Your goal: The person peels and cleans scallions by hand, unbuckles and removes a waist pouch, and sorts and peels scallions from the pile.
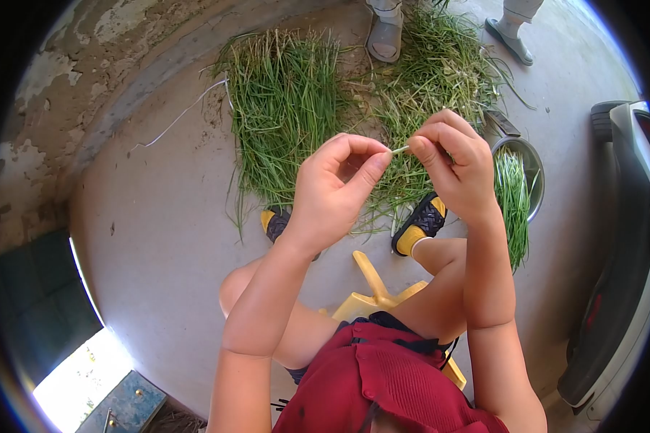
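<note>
A short pale-green chive stalk [400, 150] spans the gap between my two hands. My left hand [334, 186] pinches one end between thumb and forefinger. At the other end, the fingertips of my right hand [461, 169] are closed on it. Beyond my hands, a dense heap of long green chives [285, 108] lies on the floor to the left. A looser, messier heap of chives and pale trimmings [440, 65] spreads behind my right hand. To the right, a metal basin [537, 196] holds a bundle of chives [511, 198] whose green ends hang over its near rim.
I sit on a yellow stool [372, 296], my dark shoes near the heaps. Another person's sandalled feet [385, 40] stand at the far side. A dark flat object [503, 123] lies by the basin. At right stands a wheeled vehicle [614, 274]; a peeling wall [50, 108] is left.
</note>
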The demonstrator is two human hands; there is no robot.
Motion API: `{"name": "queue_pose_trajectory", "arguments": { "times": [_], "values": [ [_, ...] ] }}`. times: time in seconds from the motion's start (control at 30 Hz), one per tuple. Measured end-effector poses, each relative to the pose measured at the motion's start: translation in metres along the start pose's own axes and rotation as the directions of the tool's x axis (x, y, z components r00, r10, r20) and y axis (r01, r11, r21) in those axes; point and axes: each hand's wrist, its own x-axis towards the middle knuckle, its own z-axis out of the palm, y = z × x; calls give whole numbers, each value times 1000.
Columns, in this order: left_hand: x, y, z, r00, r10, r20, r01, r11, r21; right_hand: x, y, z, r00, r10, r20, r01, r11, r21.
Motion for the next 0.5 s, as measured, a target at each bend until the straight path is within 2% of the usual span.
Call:
{"name": "queue_pose_trajectory", "arguments": {
  "times": [0.23, 0.33, 0.5],
  "values": [
    [0, 0, 0, 999, -29, 24, 30, 999, -23, -1, 2, 1, 1000, 2, 7, -2, 1000, 1],
    [1, -4, 0, 1000, 4, 20, -4, 1000, -28, -1, 2, 0, 1000, 19, 19, -19, 1000, 5],
    [0, -2, 1, 996, 81, 33, -84, 991, 101, -1, 2, -1, 998, 28, 60, -29, 999, 19]
  ]
}}
